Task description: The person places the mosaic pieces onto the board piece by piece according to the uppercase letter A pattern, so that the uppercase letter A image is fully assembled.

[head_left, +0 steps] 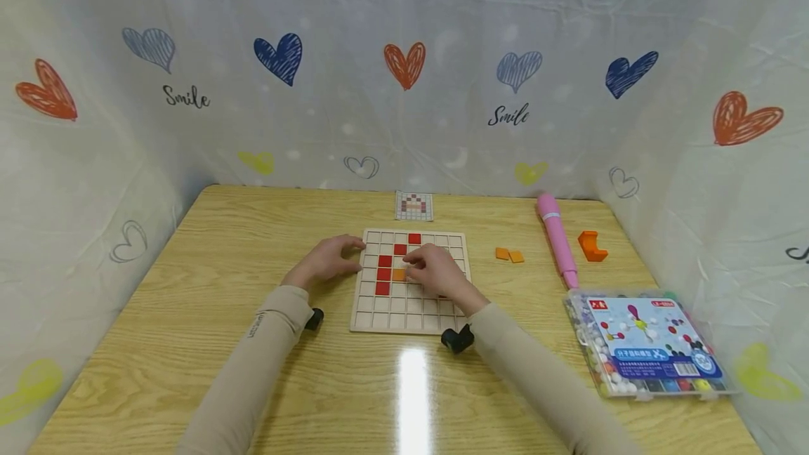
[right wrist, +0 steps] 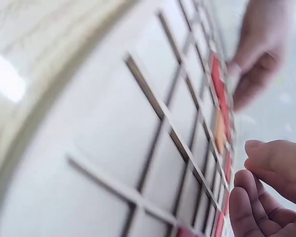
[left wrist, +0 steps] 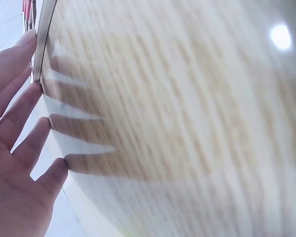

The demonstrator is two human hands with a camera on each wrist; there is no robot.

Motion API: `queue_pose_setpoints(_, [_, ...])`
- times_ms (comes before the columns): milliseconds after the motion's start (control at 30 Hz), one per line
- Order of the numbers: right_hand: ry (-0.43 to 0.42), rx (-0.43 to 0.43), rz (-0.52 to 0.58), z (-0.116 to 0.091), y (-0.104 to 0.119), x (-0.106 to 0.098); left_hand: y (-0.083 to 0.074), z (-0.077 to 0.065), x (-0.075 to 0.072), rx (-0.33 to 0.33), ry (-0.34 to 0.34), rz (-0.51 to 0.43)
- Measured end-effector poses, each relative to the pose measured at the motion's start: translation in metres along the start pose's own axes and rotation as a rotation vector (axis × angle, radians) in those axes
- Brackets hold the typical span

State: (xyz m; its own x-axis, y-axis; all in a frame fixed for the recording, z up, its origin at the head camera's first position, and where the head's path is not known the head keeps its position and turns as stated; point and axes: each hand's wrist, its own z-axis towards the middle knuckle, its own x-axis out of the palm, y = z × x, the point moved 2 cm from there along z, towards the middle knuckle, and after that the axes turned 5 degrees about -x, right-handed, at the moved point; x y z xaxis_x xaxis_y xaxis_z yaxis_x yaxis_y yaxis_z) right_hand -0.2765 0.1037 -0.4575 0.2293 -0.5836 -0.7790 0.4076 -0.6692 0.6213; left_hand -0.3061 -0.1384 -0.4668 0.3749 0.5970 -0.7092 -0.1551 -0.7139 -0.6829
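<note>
A wooden grid board (head_left: 373,321) lies mid-table, with several red tiles (head_left: 383,274) stepping down its left part and one orange tile (head_left: 399,274) beside them. My left hand (head_left: 329,258) is at the board's left edge; its spread fingertips rest on the tabletop, with the thumb by the rim (left wrist: 45,34). Over the middle of the board is my right hand (head_left: 435,269), its thumb and fingers loosely bent close to the orange tile. In the right wrist view a small gap shows between thumb and index finger (right wrist: 244,180), with no tile visible there. The right hand hides several cells.
Two loose orange tiles (head_left: 509,255) lie right of the board. A small pattern card (head_left: 413,206) is behind it. Farther right are a pink tube (head_left: 557,241), an orange holder (head_left: 591,246) and a clear box of colored beads (head_left: 651,343). A printed curtain (head_left: 354,125) encloses the table.
</note>
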Motion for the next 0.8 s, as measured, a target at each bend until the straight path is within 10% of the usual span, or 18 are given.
queue_pose_setpoints(800, [-0.348, 0.439, 0.198, -0.094, -0.094, -0.065, -0.002, -0.001, 0.000, 0.010, -0.007, 0.006])
